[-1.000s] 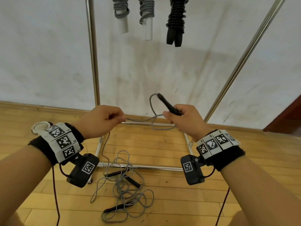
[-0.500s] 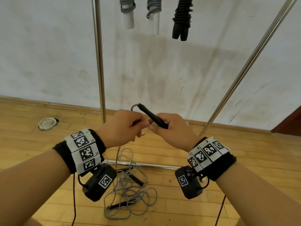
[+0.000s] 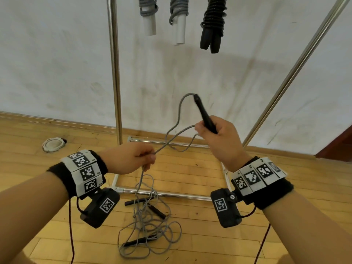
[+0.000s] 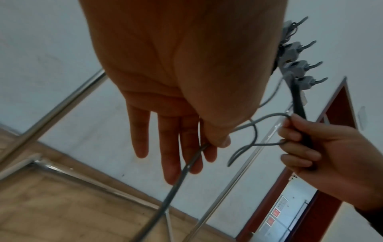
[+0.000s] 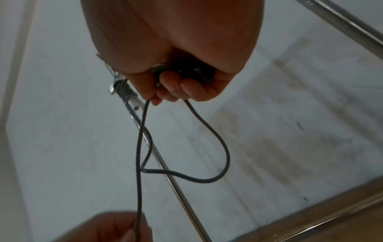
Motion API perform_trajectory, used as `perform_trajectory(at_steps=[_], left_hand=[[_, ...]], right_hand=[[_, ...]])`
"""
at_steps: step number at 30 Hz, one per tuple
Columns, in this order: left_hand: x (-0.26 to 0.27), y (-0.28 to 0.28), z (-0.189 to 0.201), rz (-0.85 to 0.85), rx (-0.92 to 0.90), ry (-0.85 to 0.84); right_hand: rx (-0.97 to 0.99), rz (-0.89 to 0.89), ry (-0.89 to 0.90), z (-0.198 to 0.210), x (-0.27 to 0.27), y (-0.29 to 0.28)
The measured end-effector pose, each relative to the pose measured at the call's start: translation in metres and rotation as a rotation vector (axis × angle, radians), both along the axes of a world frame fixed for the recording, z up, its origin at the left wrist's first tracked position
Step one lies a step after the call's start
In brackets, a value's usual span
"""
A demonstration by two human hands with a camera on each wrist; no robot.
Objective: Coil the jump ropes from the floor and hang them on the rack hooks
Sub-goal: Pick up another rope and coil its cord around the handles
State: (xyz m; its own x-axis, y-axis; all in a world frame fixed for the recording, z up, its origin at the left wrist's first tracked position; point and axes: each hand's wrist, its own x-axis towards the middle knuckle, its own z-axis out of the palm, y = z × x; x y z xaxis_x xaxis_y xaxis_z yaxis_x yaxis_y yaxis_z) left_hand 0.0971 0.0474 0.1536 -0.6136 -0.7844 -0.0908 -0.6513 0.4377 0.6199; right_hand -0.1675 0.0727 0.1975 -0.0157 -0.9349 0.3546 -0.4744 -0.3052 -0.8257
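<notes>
Right hand (image 3: 219, 138), centre frame, fists the slim black plastic handle (image 3: 204, 114) plus one loop; left hand (image 3: 131, 159) pinches the thin grey cord (image 3: 142, 180), feeding slack for the next coil.

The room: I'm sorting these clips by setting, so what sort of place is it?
Probably a gym or sports storeroom: a wooden plank floor, a scuffed white wall, and a metal rack hung with coiled jump ropes.

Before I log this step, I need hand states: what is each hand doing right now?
Left hand: pinches the grey rope between thumb and fingers.
Right hand: grips the black handle and pins a rope loop.
</notes>
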Motion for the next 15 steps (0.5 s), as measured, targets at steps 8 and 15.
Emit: perform_trajectory(at_steps=[8,15], left_hand=[[0.007,-0.007,0.001,0.136,0.057,0.193],[-0.021,0.01,0.011,0.108,-0.207,0.127]], right_hand=[[0.138,-0.062,-0.005,-0.014,-0.035,-0.008],[0.263,-0.006,0.126,-0.028,-0.032,-0.003]])
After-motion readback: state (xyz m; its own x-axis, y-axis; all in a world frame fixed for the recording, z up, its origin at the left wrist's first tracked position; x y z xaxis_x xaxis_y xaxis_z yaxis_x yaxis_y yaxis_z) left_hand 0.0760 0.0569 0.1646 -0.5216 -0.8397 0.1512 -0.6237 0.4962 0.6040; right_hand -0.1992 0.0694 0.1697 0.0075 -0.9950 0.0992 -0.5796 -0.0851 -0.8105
